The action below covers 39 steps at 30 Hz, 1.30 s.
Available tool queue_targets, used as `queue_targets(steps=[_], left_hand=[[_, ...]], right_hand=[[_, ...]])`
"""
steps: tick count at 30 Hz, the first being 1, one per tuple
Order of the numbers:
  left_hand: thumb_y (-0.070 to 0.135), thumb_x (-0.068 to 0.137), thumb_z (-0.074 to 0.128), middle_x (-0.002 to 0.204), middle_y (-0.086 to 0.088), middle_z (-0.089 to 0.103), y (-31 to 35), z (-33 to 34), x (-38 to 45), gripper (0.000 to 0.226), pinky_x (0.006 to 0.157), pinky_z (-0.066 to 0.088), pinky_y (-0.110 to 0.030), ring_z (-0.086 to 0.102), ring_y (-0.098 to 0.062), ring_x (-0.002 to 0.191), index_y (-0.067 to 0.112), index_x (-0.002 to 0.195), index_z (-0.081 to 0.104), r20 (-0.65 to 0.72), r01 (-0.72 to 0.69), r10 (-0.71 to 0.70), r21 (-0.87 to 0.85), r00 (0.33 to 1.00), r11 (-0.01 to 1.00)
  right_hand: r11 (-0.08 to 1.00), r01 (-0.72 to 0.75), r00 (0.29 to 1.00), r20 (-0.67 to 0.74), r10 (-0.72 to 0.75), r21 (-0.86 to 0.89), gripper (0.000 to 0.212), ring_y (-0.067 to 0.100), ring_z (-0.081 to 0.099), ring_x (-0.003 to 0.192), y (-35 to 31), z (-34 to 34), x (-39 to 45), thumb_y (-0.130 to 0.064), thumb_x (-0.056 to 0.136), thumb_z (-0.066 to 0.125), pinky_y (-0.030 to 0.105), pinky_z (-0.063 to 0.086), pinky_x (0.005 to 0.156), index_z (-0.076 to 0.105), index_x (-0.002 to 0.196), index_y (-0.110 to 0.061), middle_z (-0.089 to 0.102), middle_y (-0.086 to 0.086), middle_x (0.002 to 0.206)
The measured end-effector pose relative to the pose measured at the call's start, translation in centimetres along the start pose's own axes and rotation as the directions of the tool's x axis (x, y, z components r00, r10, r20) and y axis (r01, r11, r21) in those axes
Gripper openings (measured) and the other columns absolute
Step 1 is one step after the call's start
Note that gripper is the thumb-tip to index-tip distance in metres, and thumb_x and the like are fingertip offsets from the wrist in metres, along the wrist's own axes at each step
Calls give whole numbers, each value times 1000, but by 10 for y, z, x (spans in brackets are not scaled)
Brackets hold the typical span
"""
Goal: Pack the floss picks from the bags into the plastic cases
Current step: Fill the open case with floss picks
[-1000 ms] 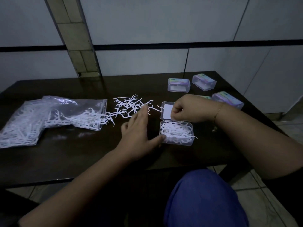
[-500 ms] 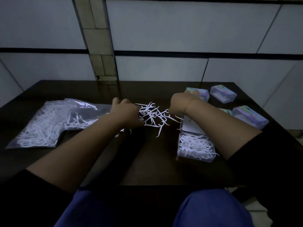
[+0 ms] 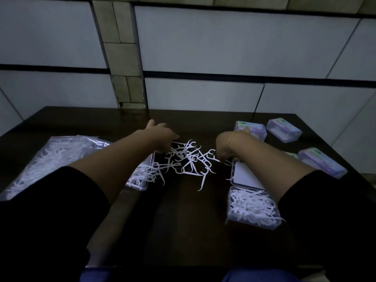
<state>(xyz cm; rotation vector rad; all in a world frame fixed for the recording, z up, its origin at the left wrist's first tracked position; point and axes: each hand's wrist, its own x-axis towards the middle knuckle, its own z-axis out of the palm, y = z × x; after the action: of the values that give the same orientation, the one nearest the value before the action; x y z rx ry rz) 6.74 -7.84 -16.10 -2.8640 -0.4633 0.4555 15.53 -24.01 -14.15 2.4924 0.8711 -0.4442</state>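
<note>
A: Position of the loose floss picks (image 3: 188, 159)?
B: Scattered in 1 tangled heap at mid-table (image 3: 183, 220), between both hands, just right of the clear bag (image 3: 67, 159), whose open end spills more picks.

A: Left hand (image 3: 162, 133) condition?
B: Reaching forward at the far-left edge of the heap, fingers extended and loose, nothing gripped. Contact with the picks cannot be confirmed.

A: Right hand (image 3: 225, 147) condition?
B: Knuckles curled downward at the right edge of the heap, fingertips at the picks. Whether it actually pinches 1 cannot be told; the fingertips are hidden. A thin bracelet (image 3: 231, 139) sits on that wrist.

A: Open plastic case (image 3: 252, 208)?
B: Near the right forearm, base heaped with picks, several overhanging the rim, lid (image 3: 244, 176) folded back flat.

A: Other cases?
B: 4 closed cases (image 3: 283, 130) at the far right, 1 mostly hidden behind the right forearm.
</note>
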Motion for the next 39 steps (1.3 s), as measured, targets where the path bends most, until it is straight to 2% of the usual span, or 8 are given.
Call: queue_targets(steps=[5,8,11,17,28,34,37,39], left_hand=[[42,93,51,138,9,49,2,-3,16,37,108,12,-50,28,-20,136,37,130,52,-51,-38,36,-26,998,999],[46,90,54,123,13,58,5,-4,18,27,103,16,-45,41,-16,123,36,114,64,-60,-22,16,-108,998,994],[47,86,59,117,11,61,5,-2,22,26,104,19,-44,44,-17,121,33,107,67,-35,5,-12,-193,999,981],[61,75,64,113,12,62,9,-6,17,37,106,15,-47,43,-16,121,36,102,69,7,10,-9,-136,1000,991],[48,86,60,82,11,56,12,-7,3,23,101,20,-46,46,-14,99,26,91,65,-57,-66,58,-143,997,988],[45,86,62,70,16,54,2,-22,-16,19,87,22,-36,47,-10,86,30,76,58,-218,-118,64,-243,974,963],[45,83,65,69,14,58,0,-32,-27,21,88,26,-35,52,-9,81,28,71,58,-277,-152,62,-314,959,937],[44,83,66,68,14,58,2,-40,-35,22,88,26,-35,51,-7,78,28,72,58,-313,-169,59,-338,948,926]], right_hand=[[961,60,996,-80,-40,268,15,23,52,89,-9,3,14,-22,91,54,43,37,99,59,85,-9,58,5,88],[915,94,996,-30,-90,392,36,24,60,94,-13,1,17,-49,87,56,48,33,105,58,84,-14,65,3,90],[963,51,996,-81,-31,265,52,30,52,113,-19,4,17,-69,74,60,50,24,104,52,87,-19,61,4,107],[963,60,995,-98,-35,262,27,31,48,118,-21,6,17,-39,86,61,53,22,106,55,94,-13,54,5,104],[931,85,992,-119,-45,355,30,29,52,106,-11,5,4,-41,85,60,50,31,106,52,81,-12,55,6,99],[833,221,952,-298,-71,507,26,22,55,79,8,-14,-22,-32,87,60,29,46,67,58,78,-8,55,6,77],[727,300,926,-371,-67,618,31,28,60,99,20,-21,-40,-26,90,59,38,50,90,65,104,1,64,19,108],[659,346,912,-405,-68,668,31,25,58,91,28,-23,-56,-23,88,61,39,49,91,66,104,3,64,21,110]])
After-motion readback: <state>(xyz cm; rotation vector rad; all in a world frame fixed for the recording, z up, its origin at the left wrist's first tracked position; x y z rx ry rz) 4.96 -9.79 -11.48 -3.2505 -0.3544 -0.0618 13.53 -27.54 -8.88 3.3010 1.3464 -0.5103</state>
